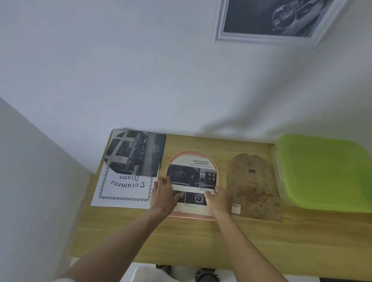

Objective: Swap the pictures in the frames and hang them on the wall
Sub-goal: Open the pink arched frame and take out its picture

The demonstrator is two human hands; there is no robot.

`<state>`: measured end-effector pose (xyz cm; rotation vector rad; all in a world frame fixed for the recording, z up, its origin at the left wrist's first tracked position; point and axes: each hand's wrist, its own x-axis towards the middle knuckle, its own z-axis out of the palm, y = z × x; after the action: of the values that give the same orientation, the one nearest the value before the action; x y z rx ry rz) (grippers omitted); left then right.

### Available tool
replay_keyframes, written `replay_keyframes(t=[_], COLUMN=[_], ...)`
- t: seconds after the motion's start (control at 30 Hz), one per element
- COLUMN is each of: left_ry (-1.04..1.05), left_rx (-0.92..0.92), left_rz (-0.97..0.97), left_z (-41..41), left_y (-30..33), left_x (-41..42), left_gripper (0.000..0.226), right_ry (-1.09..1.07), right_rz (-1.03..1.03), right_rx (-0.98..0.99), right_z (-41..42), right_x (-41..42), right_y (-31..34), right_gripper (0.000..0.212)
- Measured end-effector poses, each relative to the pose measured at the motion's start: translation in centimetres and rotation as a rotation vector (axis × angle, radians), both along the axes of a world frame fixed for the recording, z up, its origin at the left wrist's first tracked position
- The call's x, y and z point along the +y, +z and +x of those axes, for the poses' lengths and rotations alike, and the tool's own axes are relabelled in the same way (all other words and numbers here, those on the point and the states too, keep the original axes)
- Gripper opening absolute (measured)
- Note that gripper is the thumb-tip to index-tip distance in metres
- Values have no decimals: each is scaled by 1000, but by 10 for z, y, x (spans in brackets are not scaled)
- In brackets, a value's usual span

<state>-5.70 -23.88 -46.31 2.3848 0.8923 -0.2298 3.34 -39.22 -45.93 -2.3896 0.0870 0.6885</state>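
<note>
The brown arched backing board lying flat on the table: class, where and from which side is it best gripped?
Probably the backing board by its straight near edge, approached from the person's side: that edge looks slightly raised, the green-lidded box crowds its right, and the right hand is beside it.

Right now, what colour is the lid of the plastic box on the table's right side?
Bright lime green lid, seen in the head view.

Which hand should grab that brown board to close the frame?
Probably the right hand. It rests at the arched frame's right edge, beside the brown backing board; the left hand would have to cross over.
</note>
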Motion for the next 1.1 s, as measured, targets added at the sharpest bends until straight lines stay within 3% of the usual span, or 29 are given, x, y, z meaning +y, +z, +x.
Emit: replay_keyframes(t=[0.07,0.17,0.3,0.4,0.57,0.73,0.97,1.1], left_ry=[3,9,20,31,39,50,195,263], left_rx=[-9,-26,-50,-60,-69,-93,-350,-403], left_rz=[1,-17,-9,-20,-36,-89,-217,-501], left_z=[0,1,2,1,1,-6,-10,-5], left_y=[-1,-4,-7,-9,-8,-2,13,30], left_x=[0,-1,0,0,1,1,4,-2], left_gripper=[65,71,74,73,74,79,44,31], right_ry=[-84,-138,-130,-135,-217,-147,-235,-221], right_rz=[61,128,111,171,196,238,454,487], right_rx=[51,92,-39,-72,-88,-1,106,124], right_z=[5,1,-6,-18,-17,-12,1,7], right_x=[1,5,13,20,18,5,-28,-53], right_y=[-12,-1,3,23,30,31,43,46], right_gripper=[36,18,25,18,43,21,21,27])
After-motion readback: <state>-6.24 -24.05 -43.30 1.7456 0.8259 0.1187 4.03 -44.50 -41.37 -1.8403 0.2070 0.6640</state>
